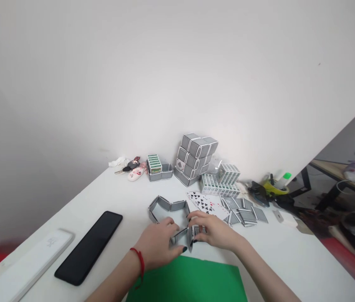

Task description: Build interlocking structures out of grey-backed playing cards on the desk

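Observation:
Folded playing cards [178,205] with grey backs stand on edge, linked into an angular ring on the white table. My left hand [160,243], with a red cord bracelet on its wrist, curls around the near-left part of the ring, thumb and fingers on either side of a card wall. At the near-right corner my right hand [213,230] grips the folded cards between thumb and fingers. My fingers hide some of the near side. Just in front of the ring lies a green sheet [193,279].
Behind the ring rises a stack of folded-card blocks [194,159]. Green-and-white card boxes [218,184] stand right of it. Face-up cards [207,203] and grey-backed cards [246,213] lie right. A black phone [89,247] and a white slab-like device [29,266] lie left; keys [123,169] sit near the wall.

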### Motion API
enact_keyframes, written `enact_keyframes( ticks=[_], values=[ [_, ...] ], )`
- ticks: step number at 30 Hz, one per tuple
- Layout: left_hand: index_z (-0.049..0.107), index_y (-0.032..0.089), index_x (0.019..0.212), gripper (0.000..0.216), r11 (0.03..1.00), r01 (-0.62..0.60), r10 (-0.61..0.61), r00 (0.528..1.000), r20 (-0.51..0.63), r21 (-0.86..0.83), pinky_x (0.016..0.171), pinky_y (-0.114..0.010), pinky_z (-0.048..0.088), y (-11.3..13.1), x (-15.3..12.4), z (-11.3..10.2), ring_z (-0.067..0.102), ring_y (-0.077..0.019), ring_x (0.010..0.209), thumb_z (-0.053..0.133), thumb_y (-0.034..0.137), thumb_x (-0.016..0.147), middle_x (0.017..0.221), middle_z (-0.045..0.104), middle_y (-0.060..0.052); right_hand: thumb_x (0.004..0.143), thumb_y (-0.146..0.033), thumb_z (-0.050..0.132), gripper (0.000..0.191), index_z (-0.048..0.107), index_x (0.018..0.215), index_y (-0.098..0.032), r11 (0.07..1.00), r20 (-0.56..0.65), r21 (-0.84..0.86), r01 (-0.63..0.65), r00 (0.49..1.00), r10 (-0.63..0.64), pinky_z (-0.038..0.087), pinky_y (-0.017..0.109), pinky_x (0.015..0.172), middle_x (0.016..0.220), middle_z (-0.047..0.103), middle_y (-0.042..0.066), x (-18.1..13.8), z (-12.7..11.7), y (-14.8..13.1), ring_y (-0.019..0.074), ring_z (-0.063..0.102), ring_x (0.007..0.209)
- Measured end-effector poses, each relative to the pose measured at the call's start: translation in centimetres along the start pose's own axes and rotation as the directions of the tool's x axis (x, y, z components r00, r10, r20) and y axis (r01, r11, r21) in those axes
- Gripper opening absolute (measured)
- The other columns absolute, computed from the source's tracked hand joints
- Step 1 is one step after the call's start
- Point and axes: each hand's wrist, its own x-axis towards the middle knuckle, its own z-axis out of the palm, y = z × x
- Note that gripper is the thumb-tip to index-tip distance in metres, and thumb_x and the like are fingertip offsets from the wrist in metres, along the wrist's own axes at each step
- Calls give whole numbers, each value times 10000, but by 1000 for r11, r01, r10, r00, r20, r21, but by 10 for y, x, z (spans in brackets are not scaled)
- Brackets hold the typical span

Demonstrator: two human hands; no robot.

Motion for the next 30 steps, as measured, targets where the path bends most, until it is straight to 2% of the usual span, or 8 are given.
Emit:
enact_keyframes(
  ticks=[5, 9, 14, 19, 23, 25, 27, 30],
  values=[
    [609, 194, 789, 257, 955, 84, -155, 959, 237, 284, 587, -277, 393, -6, -13, 6, 584, -187, 668, 421, 362, 843, 837, 601, -55, 764, -419, 624, 214, 606, 870, -234, 990, -25, -139, -3, 1000, -1, 456, 284, 690, 1022, 619, 42, 8, 11, 2, 164, 578, 767],
    [561, 175, 735, 253, 972, 48, -111, 957, 268, 228, 641, -245, 409, -19, -20, -8, 568, -157, 749, 397, 311, 871, 849, 575, -38, 794, -421, 590, 231, 569, 865, -202, 968, -70, -250, -7, 998, -11, 423, 269, 664, 826, 600, 36, 12, 18, 3, 173, 537, 783],
    [576, 186, 783, 201, 985, 8, -51, 969, 243, 173, 694, -228, 418, -29, -25, -13, 562, -146, 815, 434, 303, 865, 895, 572, -25, 811, -369, 583, 166, 585, 850, -208, 967, -142, -253, 30, 988, -68, 421, 281, 706, 841, 597, 33, 17, 31, 10, 172, 527, 812],
    [597, 198, 826, 229, 962, 31, -93, 971, 220, 270, 671, -257, 434, -27, -24, -11, 584, -134, 735, 403, 311, 872, 1063, 563, -33, 800, -378, 605, 188, 618, 891, -214, 982, -211, -186, -20, 977, -20, 447, 288, 738, 898, 620, 39, 18, 43, 18, 178, 559, 850],
    [543, 255, 1065, 252, 937, 98, -169, 967, 191, 334, 660, -276, 452, -14, -20, -12, 617, -164, 799, 417, 228, 847, 1172, 535, -22, 813, -303, 600, 227, 614, 1026, -225, 995, -186, -88, -37, 982, 20, 468, 266, 779, 1045, 613, 43, 17, 43, 20, 149, 596, 840],
    [479, 269, 1156, 341, 935, 127, -191, 967, 167, 331, 659, -284, 466, -5, -17, -9, 622, -185, 848, 491, 271, 815, 1247, 491, -31, 836, -242, 561, 202, 619, 1029, -231, 995, -187, -92, -40, 982, 22, 465, 265, 795, 1045, 618, 36, 17, 41, 19, 149, 601, 859],
    [522, 251, 1065, 286, 923, 144, -215, 962, 167, 356, 640, -297, 474, 4, -13, -4, 629, -194, 818, 533, 348, 796, 1275, 469, -37, 838, -214, 547, 179, 629, 996, -236, 992, -190, -116, -41, 982, 19, 461, 270, 795, 1012, 629, 28, 18, 41, 19, 158, 598, 885],
    [551, 229, 953, 159, 891, 152, -241, 957, 161, 427, 620, -302, 476, 14, -9, 4, 638, -182, 771, 466, 304, 841, 1301, 454, -41, 831, -237, 558, 117, 632, 921, -235, 988, -189, -145, -61, 981, 33, 465, 269, 744, 947, 632, 19, 19, 41, 18, 159, 599, 832]
  ],
)
